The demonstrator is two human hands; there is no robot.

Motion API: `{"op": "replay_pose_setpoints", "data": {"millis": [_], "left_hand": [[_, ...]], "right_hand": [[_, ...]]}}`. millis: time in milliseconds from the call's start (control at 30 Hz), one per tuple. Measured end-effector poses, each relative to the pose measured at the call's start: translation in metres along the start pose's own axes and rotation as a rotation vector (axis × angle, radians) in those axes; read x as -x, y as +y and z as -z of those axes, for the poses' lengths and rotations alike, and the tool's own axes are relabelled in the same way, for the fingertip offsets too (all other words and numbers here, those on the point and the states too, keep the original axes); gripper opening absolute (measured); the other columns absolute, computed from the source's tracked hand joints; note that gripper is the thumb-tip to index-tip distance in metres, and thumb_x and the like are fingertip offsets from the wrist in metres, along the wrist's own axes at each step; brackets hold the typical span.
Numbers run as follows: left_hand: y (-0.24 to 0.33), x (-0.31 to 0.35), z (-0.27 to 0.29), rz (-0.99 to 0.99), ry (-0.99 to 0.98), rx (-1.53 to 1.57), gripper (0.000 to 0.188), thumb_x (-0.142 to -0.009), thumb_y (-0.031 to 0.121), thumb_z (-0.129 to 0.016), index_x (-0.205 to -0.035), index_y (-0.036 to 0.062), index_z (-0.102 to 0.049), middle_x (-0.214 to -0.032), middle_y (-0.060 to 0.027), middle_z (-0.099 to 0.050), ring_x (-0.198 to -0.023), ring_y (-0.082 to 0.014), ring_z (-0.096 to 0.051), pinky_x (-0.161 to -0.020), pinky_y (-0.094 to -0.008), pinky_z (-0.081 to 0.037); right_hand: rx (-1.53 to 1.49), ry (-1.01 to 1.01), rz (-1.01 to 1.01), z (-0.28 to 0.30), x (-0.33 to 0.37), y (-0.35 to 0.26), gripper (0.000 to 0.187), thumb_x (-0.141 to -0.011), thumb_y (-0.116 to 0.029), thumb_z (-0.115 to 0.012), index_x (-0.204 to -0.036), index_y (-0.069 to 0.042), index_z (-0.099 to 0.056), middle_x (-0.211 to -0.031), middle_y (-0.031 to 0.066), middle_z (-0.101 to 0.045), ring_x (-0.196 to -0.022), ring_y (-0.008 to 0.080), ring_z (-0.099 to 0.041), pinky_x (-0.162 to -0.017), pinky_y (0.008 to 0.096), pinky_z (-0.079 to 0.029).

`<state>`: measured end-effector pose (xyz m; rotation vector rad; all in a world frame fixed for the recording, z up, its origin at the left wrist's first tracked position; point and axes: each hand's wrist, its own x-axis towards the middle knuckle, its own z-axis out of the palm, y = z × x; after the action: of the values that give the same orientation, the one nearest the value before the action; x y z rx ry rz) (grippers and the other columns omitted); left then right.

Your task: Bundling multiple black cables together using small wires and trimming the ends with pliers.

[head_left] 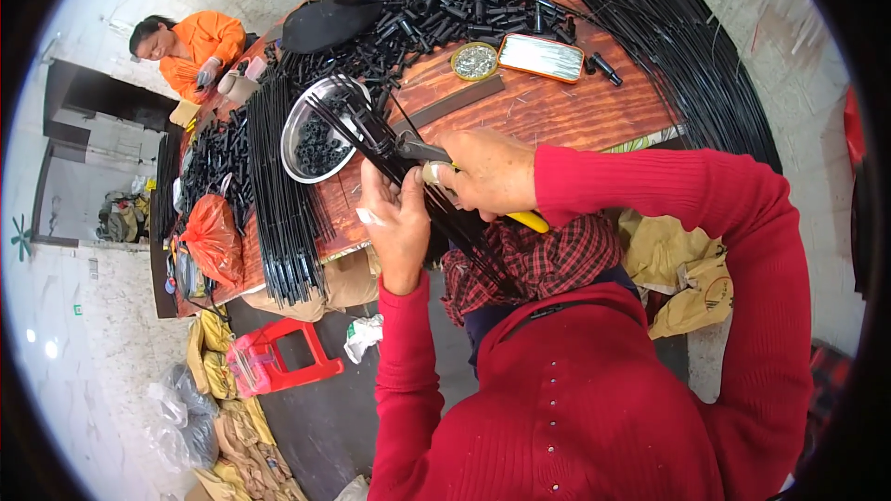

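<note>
Before the near edge of the table point(613, 125), the left hand point(394, 218) has its fingers curled narrowly round a bundle of black rods point(473, 243), which slants from over the metal bowl point(290, 153) to the checked cloth point(557, 264) on the lap. The right hand point(487, 172) closes round yellow-handled pliers point(527, 220), their head at the rods; I cannot tell whether they bite. Bare tabletop spreads far and right, crossed by 1 dark strip point(455, 102), up to a round tin point(453, 60) and tray point(538, 76). To the left, the bowl and 1 rod stack point(274, 195) overhanging the near edge crowd the space. Black pieces point(436, 14) heap up far off; 1 co-worker point(209, 42) sits far left.
</note>
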<state>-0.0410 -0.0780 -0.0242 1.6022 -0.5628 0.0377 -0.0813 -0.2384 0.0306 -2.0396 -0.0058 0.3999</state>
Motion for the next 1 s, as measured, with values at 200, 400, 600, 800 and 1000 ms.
{"op": "replay_pose_setpoints", "data": {"millis": [200,400,600,800,1000], "left_hand": [[0.005,-0.003,0.01,0.081,-0.086,0.167,0.037,-0.09,-0.006,-0.053,-0.126,-0.0016,-0.046,-0.11,-0.0081,-0.059,-0.1,-0.0141,-0.057,-0.089,-0.027,-0.045],[0.005,-0.004,0.012,0.079,-0.107,0.135,0.038,-0.09,-0.006,-0.053,-0.127,-0.0012,-0.045,-0.108,-0.0077,-0.059,-0.099,-0.0138,-0.057,-0.088,-0.0261,-0.045],[0.006,-0.003,0.009,0.06,-0.152,0.031,0.037,-0.09,-0.004,-0.053,-0.127,-0.0012,-0.046,-0.107,-0.0074,-0.06,-0.099,-0.0138,-0.057,-0.088,-0.0271,-0.045],[0.005,0.001,0.008,0.086,-0.051,0.152,0.036,-0.089,-0.003,-0.056,-0.123,-0.0025,-0.049,-0.108,-0.0077,-0.06,-0.099,-0.0136,-0.057,-0.087,-0.0266,-0.045],[-0.032,0.014,0.049,-0.039,0.324,0.416,0.044,-0.087,0.012,-0.067,-0.125,-0.0005,-0.048,-0.1,-0.0055,-0.06,-0.098,-0.0149,-0.055,-0.095,-0.0301,-0.04]], "right_hand": [[-0.176,-0.071,0.114,0.007,0.008,0.002,0.015,-0.096,-0.014,-0.042,-0.097,-0.001,-0.05,-0.065,0.0052,-0.057,-0.047,0.0129,-0.057,-0.043,0.0275,-0.047],[-0.124,-0.086,0.089,0.012,0.007,0.0,0.015,-0.097,-0.015,-0.043,-0.099,-0.002,-0.05,-0.064,0.0052,-0.057,-0.048,0.0133,-0.058,-0.045,0.0279,-0.048],[-0.077,-0.081,0.061,0.013,0.01,-0.001,0.015,-0.097,-0.015,-0.043,-0.101,-0.002,-0.049,-0.064,0.0055,-0.056,-0.048,0.0138,-0.058,-0.044,0.0285,-0.047],[-0.274,-0.136,0.098,0.017,0.008,0.017,0.017,-0.097,-0.017,-0.043,-0.103,-0.003,-0.05,-0.064,0.0034,-0.055,-0.048,0.0114,-0.056,-0.044,0.0266,-0.047],[0.552,0.247,0.129,0.028,-0.01,0.088,0.031,-0.088,-0.03,-0.06,-0.106,-0.006,-0.055,-0.08,0.0157,-0.064,-0.077,0.036,-0.063,-0.066,0.0475,-0.048]]}}
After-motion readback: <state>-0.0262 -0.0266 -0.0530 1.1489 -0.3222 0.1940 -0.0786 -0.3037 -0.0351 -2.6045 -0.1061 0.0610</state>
